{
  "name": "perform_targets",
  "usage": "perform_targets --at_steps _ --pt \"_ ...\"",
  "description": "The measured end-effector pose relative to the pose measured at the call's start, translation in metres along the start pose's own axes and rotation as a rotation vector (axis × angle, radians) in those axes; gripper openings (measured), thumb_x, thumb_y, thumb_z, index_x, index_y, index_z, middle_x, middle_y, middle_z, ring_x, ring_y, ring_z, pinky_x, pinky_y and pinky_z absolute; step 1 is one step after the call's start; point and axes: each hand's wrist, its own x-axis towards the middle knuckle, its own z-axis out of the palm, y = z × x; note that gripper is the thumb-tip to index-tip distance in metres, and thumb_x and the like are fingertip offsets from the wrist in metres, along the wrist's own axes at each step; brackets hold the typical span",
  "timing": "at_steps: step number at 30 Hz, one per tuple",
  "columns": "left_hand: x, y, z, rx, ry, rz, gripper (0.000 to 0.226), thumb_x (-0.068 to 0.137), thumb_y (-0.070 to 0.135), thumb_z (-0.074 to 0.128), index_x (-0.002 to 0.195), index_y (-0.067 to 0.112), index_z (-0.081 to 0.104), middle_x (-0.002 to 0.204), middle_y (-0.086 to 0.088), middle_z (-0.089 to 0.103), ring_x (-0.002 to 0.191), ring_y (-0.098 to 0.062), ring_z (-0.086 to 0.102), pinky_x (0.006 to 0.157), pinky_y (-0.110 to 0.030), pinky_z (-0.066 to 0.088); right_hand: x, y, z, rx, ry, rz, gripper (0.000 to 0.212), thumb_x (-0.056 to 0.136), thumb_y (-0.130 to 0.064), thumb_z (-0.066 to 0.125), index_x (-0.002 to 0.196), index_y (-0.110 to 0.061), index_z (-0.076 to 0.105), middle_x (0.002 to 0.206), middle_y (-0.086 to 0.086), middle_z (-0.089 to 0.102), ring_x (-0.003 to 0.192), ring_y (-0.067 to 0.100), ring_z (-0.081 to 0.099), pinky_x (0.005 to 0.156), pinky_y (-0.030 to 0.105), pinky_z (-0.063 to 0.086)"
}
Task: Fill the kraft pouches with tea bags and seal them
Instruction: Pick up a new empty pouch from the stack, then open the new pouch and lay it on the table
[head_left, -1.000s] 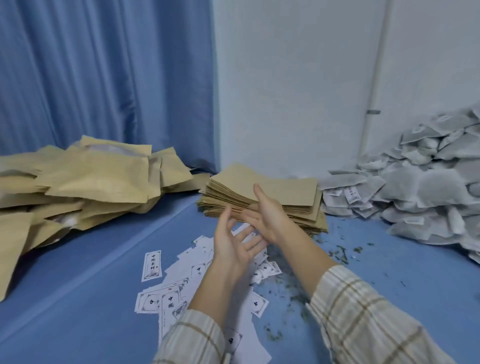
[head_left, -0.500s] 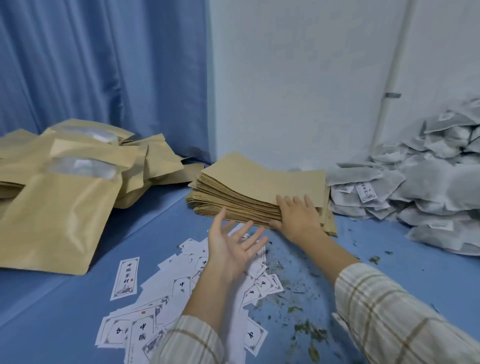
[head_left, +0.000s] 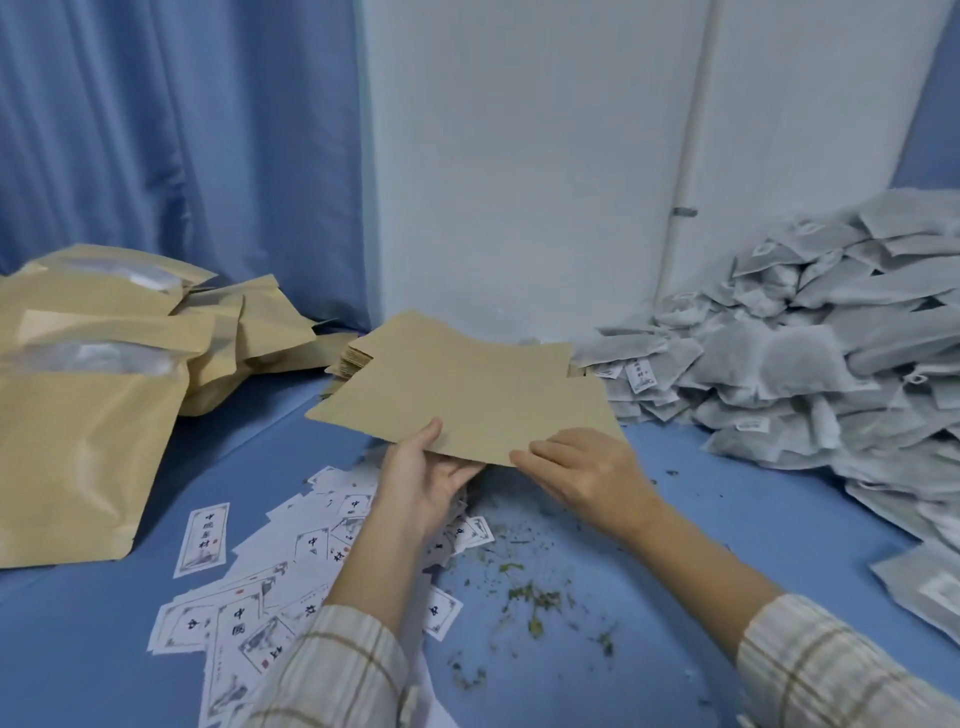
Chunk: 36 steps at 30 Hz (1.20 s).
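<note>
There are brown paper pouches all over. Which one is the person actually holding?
The flat empty pouch lifted off the stack, held by left hand and right hand. The bulging pouches at left lie untouched.

Packing workroom: heaped tea bags (head_left: 810, 358), pouches (head_left: 93, 415).

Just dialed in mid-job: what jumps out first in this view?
Dead centre, both hands, left hand and right hand, hold a flat kraft pouch above the blue table. A big grey heap of tea bags fills the right side; filled pouches pile up on the left.
</note>
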Motion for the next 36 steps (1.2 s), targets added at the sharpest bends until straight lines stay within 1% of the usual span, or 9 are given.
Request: perform_targets --at_steps 3,6,11,16,20,24,27,33,36 --pt "-0.018 -0.006 0.015 0.137 0.094 0.169 0.035 0.098 -0.004 0.035 0.132 0.003 0.041 0.123 -0.020 0.057 0.103 -0.035 0.059 0.072 -0.048 0.053 -0.001 -0.005 -0.033 0.188 -0.289 0.099 0.017 0.086 -0.026 0.066 0.098 -0.017 0.075 0.089 -0.002 0.074 0.079 0.019 0.069 0.069 0.031 0.056" --pt "-0.038 -0.009 0.030 0.523 0.158 0.426 0.027 0.098 0.004 0.040 0.124 0.010 0.045 0.122 -0.012 0.058 0.109 -0.031 0.057 0.093 -0.045 0.048 0.012 -0.015 -0.065 0.542 -0.436 0.680 0.036 0.096 -0.044 0.041 0.123 -0.029 0.060 0.121 -0.011 0.063 0.110 0.008 0.058 0.095 0.024 0.043" --pt "-0.083 -0.005 0.054 1.076 -0.101 1.030 0.073 0.088 -0.002 0.042 0.130 0.057 0.037 0.137 0.009 0.051 0.122 -0.009 0.047 0.097 -0.015 0.036 0.063 -0.006 -0.130 1.543 0.170 1.294 0.047 0.094 -0.052 0.035 0.113 -0.015 0.058 0.106 0.010 0.068 0.081 0.019 0.069 0.072 0.034 0.059" --pt "-0.106 -0.017 0.060 1.565 -0.115 1.289 0.096 0.066 -0.029 0.040 0.139 0.032 0.041 0.149 -0.009 0.036 0.119 -0.033 0.049 0.095 -0.040 0.042 0.050 0.007 -0.185 1.703 0.299 1.306 0.056 0.086 -0.052 0.048 0.114 -0.005 0.062 0.097 0.010 0.069 0.077 0.020 0.069 0.056 0.028 0.054" --pt "-0.113 -0.032 0.051 1.857 -0.172 1.193 0.090 0.073 -0.023 0.042 0.142 0.034 0.037 0.153 -0.012 0.026 0.129 -0.033 0.038 0.107 -0.044 0.029 0.008 0.000 -0.188 1.314 0.168 1.542 0.018 0.096 -0.015 0.050 0.090 -0.004 0.063 0.082 0.007 0.070 0.064 0.015 0.070 0.051 0.027 0.054" --pt "-0.115 -0.045 0.041 2.249 -0.405 0.412 0.094 0.078 0.017 0.064 0.147 0.046 0.006 0.158 -0.005 -0.015 0.145 -0.026 -0.009 0.117 -0.041 0.004 -0.031 -0.006 -0.179 1.375 0.030 1.743 0.020 0.095 -0.010 0.047 0.085 -0.004 0.063 0.069 0.006 0.071 0.060 0.019 0.070 0.050 0.027 0.055" --pt "-0.124 -0.066 0.045 1.889 -0.599 0.037 0.115 0.061 0.046 0.076 0.151 0.033 0.006 0.156 0.000 -0.021 0.143 -0.015 -0.020 0.118 -0.040 0.006 -0.053 -0.016 -0.167 1.404 -0.026 1.814 0.018 0.092 -0.004 0.049 0.081 -0.002 0.062 0.070 0.012 0.064 0.059 0.020 0.065 0.050 0.024 0.054" --pt "-0.127 -0.120 0.076 1.643 -0.502 0.558 0.056 0.092 0.038 0.054 0.144 0.025 0.038 0.155 0.003 0.025 0.142 -0.010 0.021 0.110 -0.023 0.018 -0.077 -0.026 -0.155 1.501 0.121 1.865 0.015 0.083 -0.005 0.065 0.070 -0.004 0.072 0.069 0.010 0.063 0.058 0.017 0.059 0.053 0.022 0.055" --pt "-0.127 -0.132 0.080 1.691 -0.366 0.685 0.029 0.087 0.034 0.056 0.114 0.025 0.061 0.112 0.001 0.066 0.107 -0.022 0.058 0.084 -0.032 0.046 -0.081 -0.027 -0.156 1.473 0.192 1.867 0.017 0.080 -0.008 0.070 0.064 -0.007 0.074 0.070 0.006 0.072 0.060 0.012 0.069 0.053 0.021 0.054"
